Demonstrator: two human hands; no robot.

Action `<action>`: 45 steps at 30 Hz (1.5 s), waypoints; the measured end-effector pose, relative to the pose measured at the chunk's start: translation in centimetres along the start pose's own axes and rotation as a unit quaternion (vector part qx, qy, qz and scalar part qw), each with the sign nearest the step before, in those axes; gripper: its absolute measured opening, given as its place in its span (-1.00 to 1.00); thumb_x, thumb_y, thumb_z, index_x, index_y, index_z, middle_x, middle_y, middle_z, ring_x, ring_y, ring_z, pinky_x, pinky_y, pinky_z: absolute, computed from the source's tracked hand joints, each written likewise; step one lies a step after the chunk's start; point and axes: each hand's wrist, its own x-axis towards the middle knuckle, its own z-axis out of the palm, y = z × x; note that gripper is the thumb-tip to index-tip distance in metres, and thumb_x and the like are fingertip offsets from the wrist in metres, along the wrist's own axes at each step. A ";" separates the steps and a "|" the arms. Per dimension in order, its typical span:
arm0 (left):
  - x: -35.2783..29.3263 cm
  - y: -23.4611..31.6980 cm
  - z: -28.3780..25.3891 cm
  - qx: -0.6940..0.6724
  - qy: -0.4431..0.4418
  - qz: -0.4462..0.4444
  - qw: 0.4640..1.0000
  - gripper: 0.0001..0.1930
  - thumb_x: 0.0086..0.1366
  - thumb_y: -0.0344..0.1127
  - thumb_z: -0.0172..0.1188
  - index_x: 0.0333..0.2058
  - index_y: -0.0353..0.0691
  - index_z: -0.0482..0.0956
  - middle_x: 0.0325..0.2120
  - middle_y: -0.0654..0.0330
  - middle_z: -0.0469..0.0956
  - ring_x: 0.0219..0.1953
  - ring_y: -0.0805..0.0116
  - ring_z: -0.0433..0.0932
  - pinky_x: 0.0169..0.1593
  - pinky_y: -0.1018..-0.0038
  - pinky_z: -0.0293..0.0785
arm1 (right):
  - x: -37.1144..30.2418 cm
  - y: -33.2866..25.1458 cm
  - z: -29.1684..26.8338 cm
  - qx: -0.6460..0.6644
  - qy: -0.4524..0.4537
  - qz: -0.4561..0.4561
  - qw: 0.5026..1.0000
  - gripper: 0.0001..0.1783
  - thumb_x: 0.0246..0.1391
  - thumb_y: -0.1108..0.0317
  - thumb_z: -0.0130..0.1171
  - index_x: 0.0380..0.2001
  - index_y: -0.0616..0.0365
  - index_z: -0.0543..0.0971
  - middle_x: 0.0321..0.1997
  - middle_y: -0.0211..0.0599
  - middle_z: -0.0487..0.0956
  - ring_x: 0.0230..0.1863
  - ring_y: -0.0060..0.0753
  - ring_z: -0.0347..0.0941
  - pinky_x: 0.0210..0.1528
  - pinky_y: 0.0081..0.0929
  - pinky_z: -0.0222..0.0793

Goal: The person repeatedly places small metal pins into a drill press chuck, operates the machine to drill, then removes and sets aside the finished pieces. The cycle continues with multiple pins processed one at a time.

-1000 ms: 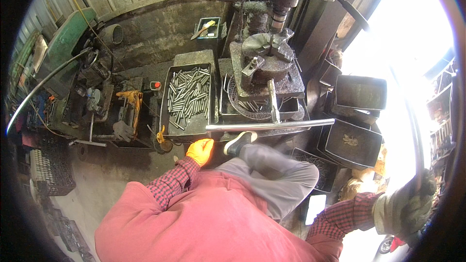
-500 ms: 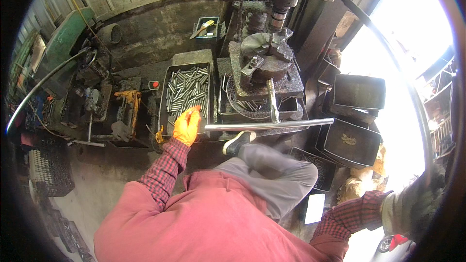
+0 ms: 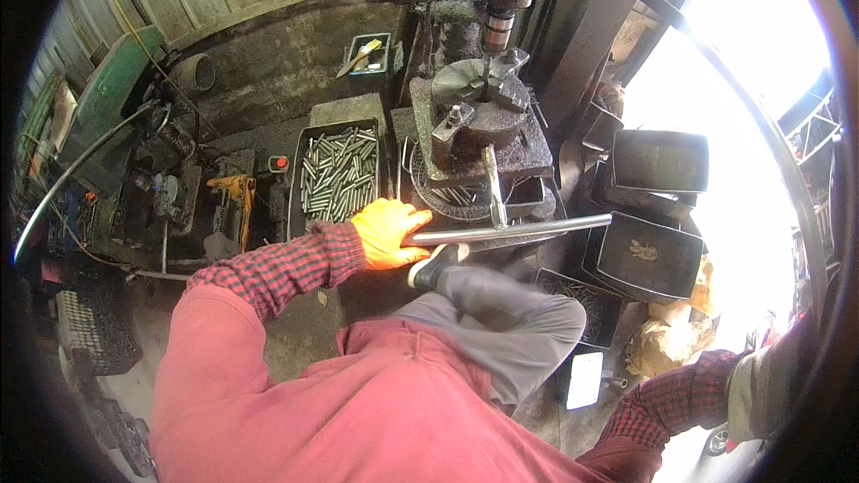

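Note:
My left hand, in an orange glove, is at the left end of a long bare metal bar. Its fingers lie above the bar and the thumb below, with the bar's end covered between them. The bar crosses a shorter rod that comes out of a round chuck on the machine table. My right hand is at the dark right rim, in a pale-cuffed glove beside the lower end of a long dark curved bar; its fingers cannot be made out.
A tray of short metal pins stands left of the machine. Above the chuck hangs a drill spindle. Dark bins are stacked at the right. A small box holding a brush sits behind. My crossed leg is under the bar.
My left hand has moved from the front of the pin tray rightward onto the bar's left end. The view has shifted slightly. My right hand remains near the right rim.

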 end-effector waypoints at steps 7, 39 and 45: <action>2.3 1.3 2.0 -0.114 -0.136 -0.123 0.976 -0.56 0.26 -0.22 0.23 0.13 -0.12 0.61 -0.09 -0.04 0.68 -0.03 -0.11 0.64 0.04 0.06 0.58 | -4.8 9.9 -9.5 -0.289 0.071 0.230 0.927 -0.43 0.40 -0.19 0.00 0.08 0.09 0.56 -0.01 -0.20 0.59 0.05 -0.23 0.49 0.31 -0.09 0.34; 2.7 -40.5 19.6 -0.050 -0.028 -0.682 0.729 -0.51 0.27 -0.09 0.29 0.09 -0.27 0.65 0.12 -0.12 0.62 0.21 -0.06 0.59 0.24 0.16 0.52 | -17.6 19.8 -9.0 0.039 -0.061 0.524 0.848 -0.39 0.31 -0.32 0.12 -0.11 0.06 0.60 -0.72 -0.58 0.23 -0.78 -0.49 0.10 -0.57 -0.33 0.35; 1.8 -44.4 23.5 -0.050 0.000 -0.720 0.692 -0.57 0.22 -0.28 0.38 0.03 -0.37 0.66 0.09 -0.10 0.66 0.17 0.06 0.65 0.20 0.26 0.57 | -19.1 19.3 -1.2 -0.032 -0.440 0.509 0.739 -0.54 0.37 -0.06 0.09 -0.06 0.15 0.57 -0.49 -0.31 0.59 -0.42 -0.21 0.57 -0.24 -0.15 0.58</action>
